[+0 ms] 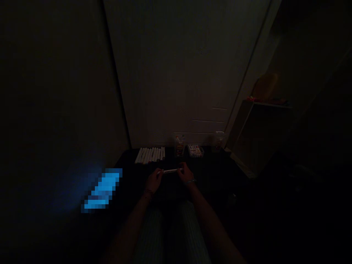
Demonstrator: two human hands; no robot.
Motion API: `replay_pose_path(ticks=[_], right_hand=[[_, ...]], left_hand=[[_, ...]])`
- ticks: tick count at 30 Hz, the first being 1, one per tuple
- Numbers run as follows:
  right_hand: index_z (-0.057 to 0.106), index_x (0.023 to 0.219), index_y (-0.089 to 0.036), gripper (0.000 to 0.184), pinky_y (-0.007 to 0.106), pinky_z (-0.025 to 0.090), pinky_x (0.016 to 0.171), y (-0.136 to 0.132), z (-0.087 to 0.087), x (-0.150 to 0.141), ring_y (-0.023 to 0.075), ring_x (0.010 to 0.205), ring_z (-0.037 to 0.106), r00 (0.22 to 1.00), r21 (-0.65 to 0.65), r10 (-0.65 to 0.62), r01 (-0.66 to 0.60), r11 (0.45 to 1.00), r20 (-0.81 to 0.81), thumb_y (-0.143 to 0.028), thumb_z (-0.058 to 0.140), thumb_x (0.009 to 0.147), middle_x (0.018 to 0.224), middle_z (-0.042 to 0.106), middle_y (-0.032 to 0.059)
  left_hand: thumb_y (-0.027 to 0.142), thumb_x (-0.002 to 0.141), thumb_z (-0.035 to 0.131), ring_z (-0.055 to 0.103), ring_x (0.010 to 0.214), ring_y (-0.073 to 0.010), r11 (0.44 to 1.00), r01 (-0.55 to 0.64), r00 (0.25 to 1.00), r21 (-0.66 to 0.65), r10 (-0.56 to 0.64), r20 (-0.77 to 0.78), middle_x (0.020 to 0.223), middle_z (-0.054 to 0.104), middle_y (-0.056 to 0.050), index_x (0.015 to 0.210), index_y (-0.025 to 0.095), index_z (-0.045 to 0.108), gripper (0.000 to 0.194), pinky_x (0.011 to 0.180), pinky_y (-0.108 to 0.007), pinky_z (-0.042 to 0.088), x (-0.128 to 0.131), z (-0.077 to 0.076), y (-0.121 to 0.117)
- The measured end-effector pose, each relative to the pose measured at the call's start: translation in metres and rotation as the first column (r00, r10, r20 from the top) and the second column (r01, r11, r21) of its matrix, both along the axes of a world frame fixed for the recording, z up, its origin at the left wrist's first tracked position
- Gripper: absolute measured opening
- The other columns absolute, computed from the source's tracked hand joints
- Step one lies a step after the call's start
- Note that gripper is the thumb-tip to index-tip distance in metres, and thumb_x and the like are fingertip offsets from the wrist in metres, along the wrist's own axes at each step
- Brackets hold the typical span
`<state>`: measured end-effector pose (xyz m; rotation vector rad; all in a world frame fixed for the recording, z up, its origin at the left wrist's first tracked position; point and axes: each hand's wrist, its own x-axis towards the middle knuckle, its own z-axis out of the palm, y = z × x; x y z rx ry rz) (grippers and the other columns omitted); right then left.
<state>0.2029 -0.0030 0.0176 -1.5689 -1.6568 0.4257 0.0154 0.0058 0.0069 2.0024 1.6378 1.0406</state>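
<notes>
A slim white marker (170, 171) lies level between my two hands, above the dark table. My left hand (154, 180) pinches its left end, and my right hand (186, 173) has its fingers closed on the right end. Beyond my left hand, a row of several white markers (150, 155) is laid side by side on the table. Past my right hand sits a low clear case (195, 150) packed with markers, their ends showing. The scene is very dark, so fine detail on the held marker cannot be made out.
A clear upright container (179, 146) with some pens stands at the table's back, and another clear box (219, 140) stands further right. A blurred-out blue glowing screen (103, 190) is at the left. A cabinet (247, 128) with things on top is at the right.
</notes>
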Motion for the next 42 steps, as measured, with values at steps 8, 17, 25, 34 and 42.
replay_pose_path(ticks=[8, 17, 25, 34, 42], right_hand=[[0.043, 0.108, -0.027, 0.031, 0.022, 0.039, 0.069, -0.001, -0.001, 0.000, 0.0116, 0.077, 0.054, 1.000, -0.014, 0.001, -0.001, 1.000, 0.019, -0.036, 0.045, 0.078, 0.088, 0.056, -0.0025], [0.043, 0.106, -0.027, 0.026, 0.023, 0.039, 0.074, 0.002, -0.004, 0.001, 0.0112, 0.083, 0.054, 1.000, 0.008, -0.004, 0.004, 1.000, 0.014, -0.029, 0.041, 0.081, 0.093, 0.057, -0.0020], [0.045, 0.104, -0.027, 0.025, 0.023, 0.039, 0.073, -0.002, 0.003, 0.000, 0.0108, 0.081, 0.054, 1.000, -0.010, -0.007, 0.007, 1.000, 0.010, -0.033, 0.043, 0.080, 0.093, 0.056, -0.0027], [0.045, 0.104, -0.026, 0.025, 0.022, 0.039, 0.073, 0.001, -0.002, 0.000, 0.0108, 0.080, 0.054, 1.000, 0.037, 0.003, -0.004, 0.999, 0.016, -0.032, 0.043, 0.080, 0.091, 0.057, -0.0025], [0.046, 0.104, -0.026, 0.022, 0.022, 0.039, 0.074, 0.004, -0.008, 0.003, 0.0110, 0.083, 0.054, 0.999, 0.073, 0.031, -0.030, 0.997, -0.013, -0.028, 0.038, 0.083, 0.092, 0.057, -0.0019]], left_hand=[[0.044, 0.081, 0.034, 0.058, 0.076, -0.0143, 0.999, -0.006, 1.000, -0.032, 0.007, 0.012, 0.082, 0.063, -0.001, 0.089, 0.024, 0.053, 0.029, 0.066, -0.021, 0.039, 0.002, 0.005, -0.004], [0.045, 0.081, 0.032, 0.058, 0.075, -0.0139, 1.000, 0.010, 1.000, 0.002, -0.010, 0.013, 0.081, 0.063, -0.001, 0.088, 0.024, 0.053, 0.030, 0.065, -0.021, 0.039, 0.000, 0.001, -0.001], [0.044, 0.082, 0.031, 0.058, 0.074, -0.0137, 1.000, 0.010, 1.000, 0.012, -0.010, 0.011, 0.080, 0.063, -0.001, 0.088, 0.023, 0.053, 0.031, 0.065, -0.021, 0.040, 0.001, 0.000, 0.000], [0.044, 0.081, 0.033, 0.059, 0.075, -0.0139, 1.000, 0.008, 1.000, 0.005, -0.008, 0.012, 0.081, 0.064, -0.001, 0.089, 0.024, 0.054, 0.030, 0.065, -0.020, 0.040, 0.001, 0.004, -0.003], [0.045, 0.080, 0.034, 0.058, 0.076, -0.0137, 1.000, 0.009, 0.996, 0.001, -0.009, 0.088, 0.082, 0.063, 0.000, 0.088, 0.023, 0.054, 0.031, 0.069, -0.021, 0.041, 0.001, 0.001, 0.000]])
